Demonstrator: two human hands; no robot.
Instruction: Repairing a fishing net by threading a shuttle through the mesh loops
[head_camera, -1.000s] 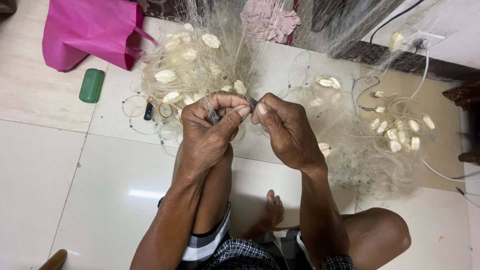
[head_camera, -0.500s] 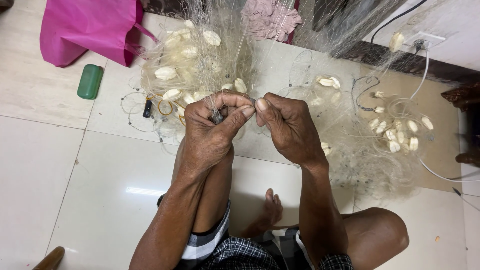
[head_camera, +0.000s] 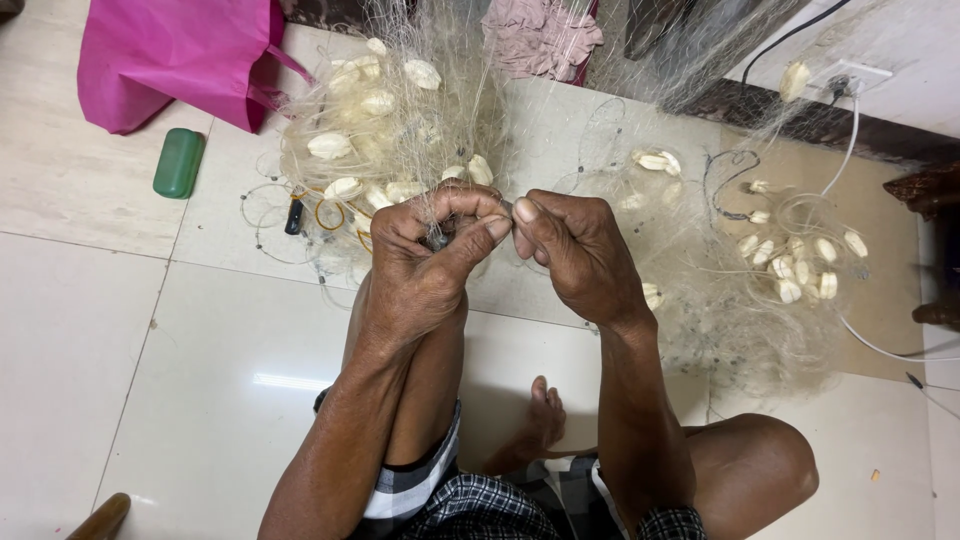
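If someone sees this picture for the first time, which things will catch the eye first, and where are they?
In the middle, the left hand and right hand meet, pinching fine strands of a pale fishing net that spreads over the tiled floor behind them, dotted with white oval floats. At the upper left a bright pink bag lies with a small green case beside it.

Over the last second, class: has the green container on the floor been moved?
No. The green container lies in the same spot beside the pink bag, on the same floor tile; its slight drift in the picture matches the camera's shift.
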